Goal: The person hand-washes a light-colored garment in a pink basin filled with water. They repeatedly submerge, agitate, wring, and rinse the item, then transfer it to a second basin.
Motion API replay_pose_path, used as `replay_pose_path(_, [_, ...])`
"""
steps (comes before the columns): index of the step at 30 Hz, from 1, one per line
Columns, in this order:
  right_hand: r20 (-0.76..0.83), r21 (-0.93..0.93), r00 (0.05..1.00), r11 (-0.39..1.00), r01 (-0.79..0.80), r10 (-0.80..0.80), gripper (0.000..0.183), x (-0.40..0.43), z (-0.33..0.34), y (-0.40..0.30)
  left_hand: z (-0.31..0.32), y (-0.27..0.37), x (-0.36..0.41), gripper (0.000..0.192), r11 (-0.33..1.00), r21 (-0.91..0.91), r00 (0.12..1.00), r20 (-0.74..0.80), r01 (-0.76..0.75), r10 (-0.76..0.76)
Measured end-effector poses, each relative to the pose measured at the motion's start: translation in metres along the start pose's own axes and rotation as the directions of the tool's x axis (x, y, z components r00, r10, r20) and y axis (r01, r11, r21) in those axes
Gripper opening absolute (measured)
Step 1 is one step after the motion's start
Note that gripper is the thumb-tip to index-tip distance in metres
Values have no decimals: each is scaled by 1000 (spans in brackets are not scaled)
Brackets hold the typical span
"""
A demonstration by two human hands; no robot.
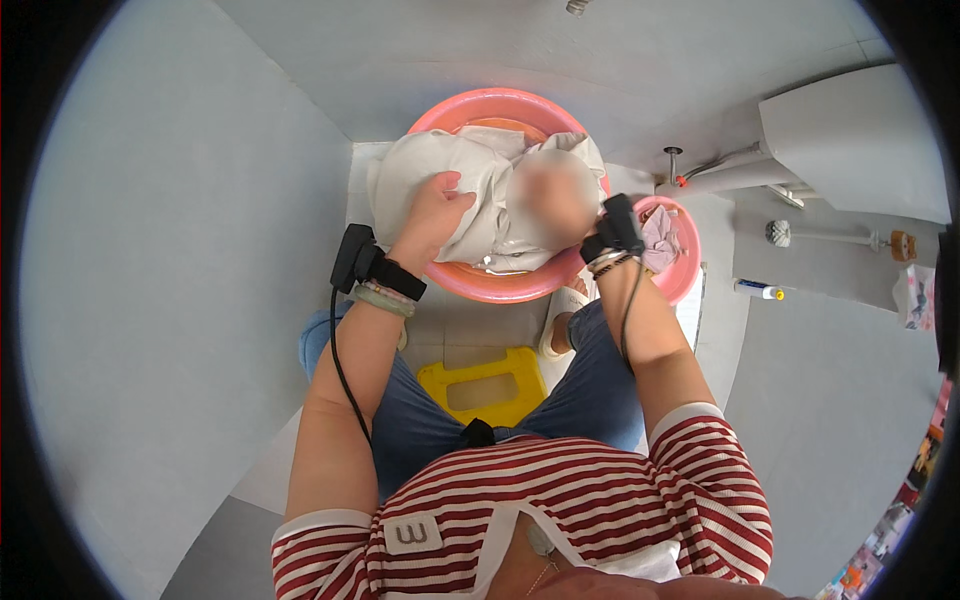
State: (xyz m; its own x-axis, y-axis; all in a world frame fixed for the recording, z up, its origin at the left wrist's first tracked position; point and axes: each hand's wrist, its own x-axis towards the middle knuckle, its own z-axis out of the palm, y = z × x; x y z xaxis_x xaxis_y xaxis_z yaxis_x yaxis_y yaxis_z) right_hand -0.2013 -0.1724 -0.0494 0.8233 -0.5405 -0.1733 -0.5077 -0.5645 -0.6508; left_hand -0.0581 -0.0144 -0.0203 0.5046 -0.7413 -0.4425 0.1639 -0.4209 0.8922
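Note:
A large pink plastic basin [495, 294] stands on the floor before me, with a heap of wet white cloth [405, 176] in it. Some of the cloth bulges over the basin's left rim. My left hand [439, 214] rests on the heap with its fingers curled into the folds. On the right side of the same cloth lies my right hand [555, 196], blurred so that its fingers cannot be made out. Water [499, 268] glints along the near inner edge. Each wrist wears a black strapped device with a cable, the left one [356, 259] beside a green bangle.
A smaller pink basin [688, 259] with a pale pink cloth [660, 240] stands close on the right. Between my legs is a yellow plastic stool [480, 367]. Grey walls rise left and ahead. Pipes [720, 180], a toilet brush [780, 234] and a tube [757, 289] are to the right.

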Motion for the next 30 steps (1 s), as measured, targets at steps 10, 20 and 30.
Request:
replay_pose_path(10, [194,940,978,270,-209,81,11,-31,-43,-48,6,20,-19,32,965,15,931,267,-262,249])
replay_pose_path(20, [170,950,972,236,-206,166,23,-51,-44,-55,0,29,-22,13,905,-412,949,233,-102,213])
replay_pose_path(30, [-144,526,985,835,162,-100,15,-38,-46,-64,-4,33,-21,17,872,-487,973,222,56,61])
